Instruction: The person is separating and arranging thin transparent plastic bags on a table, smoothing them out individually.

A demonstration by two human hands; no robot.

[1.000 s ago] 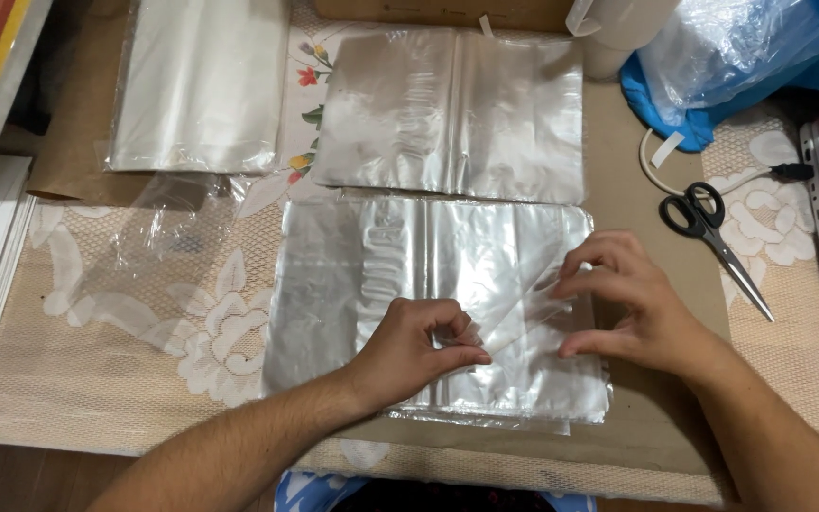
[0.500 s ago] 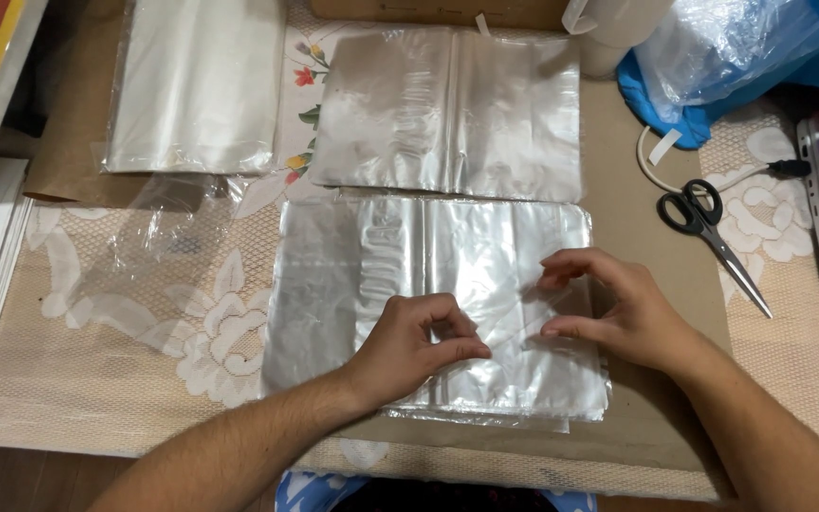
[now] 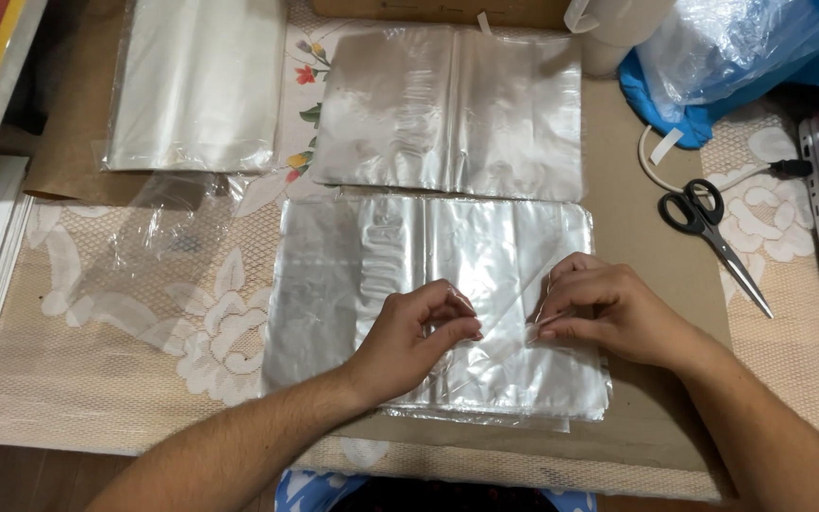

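My left hand (image 3: pixel 409 337) lay palm down, fingers curled, thumb meeting fingertips in a pinch. My right hand (image 3: pixel 608 313) mirrored it, fingertips pinched, facing left. Both bare forearms angled inward from below.

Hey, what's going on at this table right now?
A person is working on a stack of clear plastic bags lying flat on brown cardboard. The left hand and right hand both pinch the top sheet near its middle. Another stack of bags lies just behind, and black scissors sit to the right.
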